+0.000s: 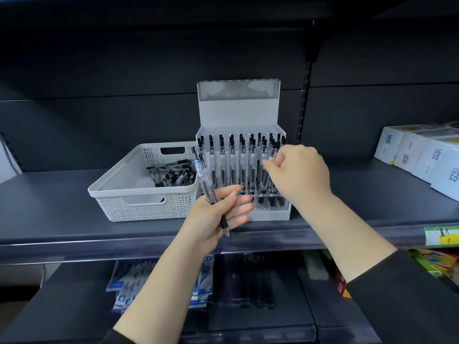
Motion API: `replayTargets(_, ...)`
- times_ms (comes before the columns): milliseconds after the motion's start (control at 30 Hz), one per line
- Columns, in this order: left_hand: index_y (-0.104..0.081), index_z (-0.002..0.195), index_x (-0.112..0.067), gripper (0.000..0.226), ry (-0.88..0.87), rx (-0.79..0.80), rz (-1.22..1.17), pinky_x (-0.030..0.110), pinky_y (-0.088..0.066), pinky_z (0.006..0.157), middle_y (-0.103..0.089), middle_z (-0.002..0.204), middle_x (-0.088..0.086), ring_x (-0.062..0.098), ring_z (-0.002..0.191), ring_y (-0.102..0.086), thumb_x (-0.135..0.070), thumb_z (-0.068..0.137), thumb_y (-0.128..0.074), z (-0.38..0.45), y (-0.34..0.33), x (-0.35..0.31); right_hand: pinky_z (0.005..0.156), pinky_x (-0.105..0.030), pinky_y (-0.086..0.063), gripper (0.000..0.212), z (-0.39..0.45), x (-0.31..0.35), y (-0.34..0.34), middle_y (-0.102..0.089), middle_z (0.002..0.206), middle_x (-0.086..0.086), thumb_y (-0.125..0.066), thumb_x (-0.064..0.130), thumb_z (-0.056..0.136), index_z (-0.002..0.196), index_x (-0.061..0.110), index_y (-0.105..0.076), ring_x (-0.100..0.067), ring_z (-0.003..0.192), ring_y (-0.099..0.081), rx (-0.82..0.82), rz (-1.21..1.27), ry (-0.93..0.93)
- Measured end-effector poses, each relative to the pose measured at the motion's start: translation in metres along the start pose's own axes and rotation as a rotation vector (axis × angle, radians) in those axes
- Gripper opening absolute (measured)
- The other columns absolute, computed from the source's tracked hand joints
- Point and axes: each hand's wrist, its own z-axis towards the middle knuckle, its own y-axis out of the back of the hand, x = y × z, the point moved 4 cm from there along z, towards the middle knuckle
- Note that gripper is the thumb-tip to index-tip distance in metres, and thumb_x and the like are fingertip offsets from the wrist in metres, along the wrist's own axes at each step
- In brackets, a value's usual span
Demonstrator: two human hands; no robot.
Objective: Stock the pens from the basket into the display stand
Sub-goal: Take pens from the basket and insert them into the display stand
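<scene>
"LANDY" lettering on white boxes (427,157), right.

The dark shelf (74,219) carries basket (139,194), display stand (270,214), white boxes (422,160).

Clear black-ink pens (171,173) heaped in white basket (116,187) beside part-filled stand (238,115).

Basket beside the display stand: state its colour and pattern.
White basket with perforated, lattice-like sides, seen in the head view.
</scene>
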Motion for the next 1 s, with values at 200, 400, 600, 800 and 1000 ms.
replayTargets(200, -0.064, 0.098, -0.011, 0.015, -0.004, -0.004, 0.004, 0.021, -0.056, 0.052, -0.075, 0.077, 0.007, 0.014, 0.067, -0.072, -0.008, 0.095, -0.050, 0.001, 0.001, -0.001, 0.056, -0.026, -0.038, 0.033, 0.004, 0.005, -0.002, -0.068, 0.083, -0.003, -0.051, 0.035, 0.095, 0.076, 0.011, -0.062, -0.024, 0.070, -0.059, 0.052, -0.151, 0.032)
replayTargets(400, -0.065, 0.097, -0.011, 0.016, -0.008, -0.004, 0.005, 0.022, -0.057, 0.052, -0.075, 0.078, 0.007, 0.014, 0.067, -0.072, -0.007, 0.095, -0.049, 0.000, 0.001, -0.004, 0.045, -0.024, -0.024, 0.044, 0.009, 0.015, 0.002, -0.041, 0.054, 0.000, -0.052, 0.029, 0.095, 0.056, 0.014, -0.037, -0.017, 0.048, -0.038, 0.128, -0.240, 0.032)
replayTargets(600, -0.065, 0.097, -0.011, 0.015, -0.013, -0.014, 0.004, 0.022, -0.057, 0.052, -0.074, 0.078, 0.008, 0.014, 0.067, -0.072, -0.007, 0.095, -0.050, 0.000, 0.001, -0.004, 0.044, -0.024, -0.022, 0.046, 0.008, 0.017, -0.005, -0.039, 0.056, 0.001, -0.053, 0.028, 0.096, 0.056, 0.015, -0.034, -0.014, 0.048, -0.034, 0.166, -0.246, 0.028)
replayTargets(800, -0.065, 0.098, -0.011, 0.014, -0.010, -0.009, 0.009, 0.022, -0.057, 0.053, -0.074, 0.079, 0.008, 0.015, 0.068, -0.072, -0.008, 0.095, -0.051, 0.000, 0.001, -0.004, 0.048, -0.025, -0.030, 0.050, 0.000, 0.005, -0.014, -0.038, 0.050, 0.001, -0.051, 0.039, 0.095, 0.053, 0.016, -0.036, -0.019, 0.049, -0.039, 0.103, -0.181, 0.037)
replayTargets(1000, -0.065, 0.100, -0.011, 0.014, -0.005, 0.006, 0.008, 0.022, -0.056, 0.052, -0.074, 0.080, 0.008, 0.014, 0.068, -0.072, -0.009, 0.094, -0.052, 0.001, 0.000, -0.003, 0.059, -0.026, -0.043, 0.034, -0.008, 0.001, -0.004, -0.060, 0.062, 0.006, -0.059, 0.045, 0.088, 0.072, 0.016, -0.062, -0.018, 0.068, -0.059, -0.059, 0.018, 0.071)
